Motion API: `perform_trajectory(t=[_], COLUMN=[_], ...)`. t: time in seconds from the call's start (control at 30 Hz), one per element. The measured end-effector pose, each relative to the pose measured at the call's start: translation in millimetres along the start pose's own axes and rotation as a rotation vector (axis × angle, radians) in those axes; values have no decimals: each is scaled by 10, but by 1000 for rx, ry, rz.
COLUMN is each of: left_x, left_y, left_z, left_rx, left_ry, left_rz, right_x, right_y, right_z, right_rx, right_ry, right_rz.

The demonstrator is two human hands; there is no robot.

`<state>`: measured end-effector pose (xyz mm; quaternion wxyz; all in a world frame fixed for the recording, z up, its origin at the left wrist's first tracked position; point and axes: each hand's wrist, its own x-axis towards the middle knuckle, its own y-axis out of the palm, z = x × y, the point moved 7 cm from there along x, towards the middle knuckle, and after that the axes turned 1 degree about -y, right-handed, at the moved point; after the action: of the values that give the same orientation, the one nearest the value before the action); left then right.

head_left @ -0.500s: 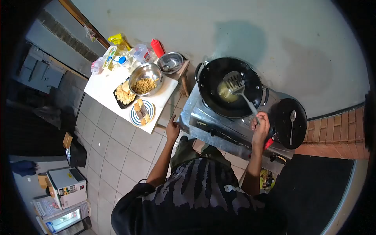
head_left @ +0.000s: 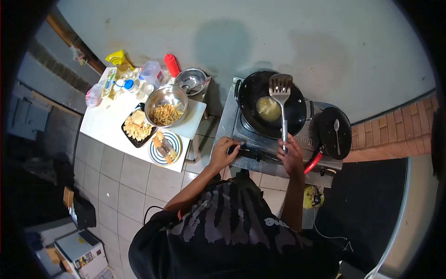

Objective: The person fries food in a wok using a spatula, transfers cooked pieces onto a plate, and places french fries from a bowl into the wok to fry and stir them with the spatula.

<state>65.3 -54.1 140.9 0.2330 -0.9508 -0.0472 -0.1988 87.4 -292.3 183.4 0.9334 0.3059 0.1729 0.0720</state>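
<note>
the metal bowl (head_left: 160, 94) of fries (head_left: 166, 115) sat on the table (head_left: 103, 125) at far left, well apart from the stove (head_left: 227, 115). bigger worry imo was the wok (head_left: 252, 89): a bump to its rim could've slopped the yellowish liquid (head_left: 268, 109) inside. then the slotted turner (head_left: 280, 90), head up over the wok, might've dripped toward the fingers if tipped handle-down. left hand (head_left: 224, 153) was at the stove's front edge, fingers bent, couldn't tell if they were pinching anything. right hand (head_left: 292, 157) was in front of the wok, wrapped round the turner's handle.
</note>
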Motion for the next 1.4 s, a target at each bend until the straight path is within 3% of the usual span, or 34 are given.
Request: perform_trajectory(t=[0.13, 0.2, 0.23, 0.37, 0.6, 0.7, 0.77, 0.9, 0.97, 1.0, 1.07, 1.27, 1.4], left_x=[-36, -16, -29, -91, -52, 33, 16, -305, -444, -459, -467, -504, -531], left_y=[68, 80, 97, 123, 15, -52, -39, 128, 176, 150, 134, 158, 150], left_z=[231, 308, 331, 355, 664, 838, 1083, 1777, 1882, 1858, 1749, 1735, 1648], left_rx=[-71, -74, -68, -185, -289, -270, -222, -209, -60, -59, 92, 133, 170], left_ry=[8, -2, -17, -13, 16, -142, -363, -489, -530, -538, -479, -483, -488], left_rz=[126, 180, 226, 409, 414, 326, 254, 249, 384, 380, 485, 631, 663], right_x=[-42, -206, -249, -515, -561, -502, -410, -234, -235, -258, -197, -71, -89], right_y=[-368, -544, -567, -577, -470, -607, -738, -684, -423, -329, -265, -416, -181], right_z=[-117, -37, 24, 91, 135, 121, 141, 159, 292, 344, 366, 417, 605], right_rx=[-155, -493, -654, -643, -633, -752, -982, -1026, -1273, -1274, -1413, -1557, -1499], right_ry=[-80, -224, -259, -270, -342, -297, -465, -443, -878, -873, -355, -541, -407], right_rz=[-227, -572, -558, -721, -741, -736, -745, -692, -681, -673, -720, -769, -814])
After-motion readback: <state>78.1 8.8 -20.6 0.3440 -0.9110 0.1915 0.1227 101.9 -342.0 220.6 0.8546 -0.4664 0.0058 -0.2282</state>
